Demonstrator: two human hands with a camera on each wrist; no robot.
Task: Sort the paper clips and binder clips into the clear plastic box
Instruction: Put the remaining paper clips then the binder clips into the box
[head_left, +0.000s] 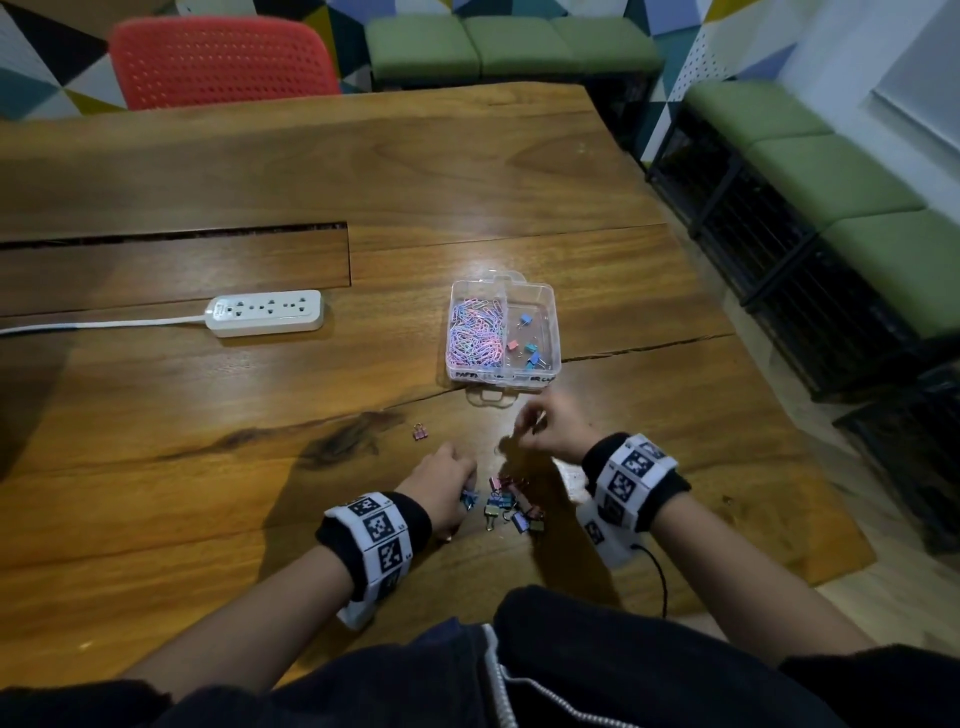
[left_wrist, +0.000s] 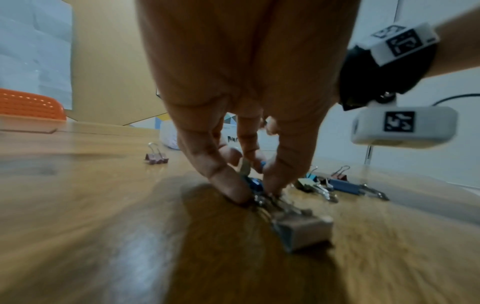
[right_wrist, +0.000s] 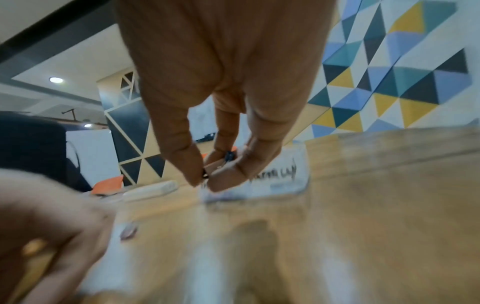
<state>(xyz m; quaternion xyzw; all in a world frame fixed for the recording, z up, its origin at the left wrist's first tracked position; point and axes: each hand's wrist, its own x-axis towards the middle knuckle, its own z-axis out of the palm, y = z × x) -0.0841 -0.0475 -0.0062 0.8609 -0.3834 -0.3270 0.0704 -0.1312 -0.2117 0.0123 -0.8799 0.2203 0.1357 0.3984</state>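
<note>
The clear plastic box (head_left: 555, 332) stands open on the wooden table, with pastel paper clips (head_left: 475, 327) in its left compartment and a few binder clips (head_left: 527, 340) in its right. A pile of coloured binder clips (head_left: 511, 508) lies near the front edge. My left hand (head_left: 465, 493) is down at the pile's left side, and its fingertips (left_wrist: 233, 190) pinch a blue binder clip (left_wrist: 255, 183) on the table. My right hand (head_left: 524, 423) is raised between the pile and the box and pinches a small dark binder clip (right_wrist: 229, 156), mostly hidden by the fingers (right_wrist: 191, 174).
A lone pink binder clip (head_left: 420, 431) lies left of the hands. A white power strip (head_left: 265, 313) with its cord sits at the table's left, beside a long slot (head_left: 176, 236). A red chair (head_left: 223, 62) and green benches (head_left: 511, 47) stand beyond the table.
</note>
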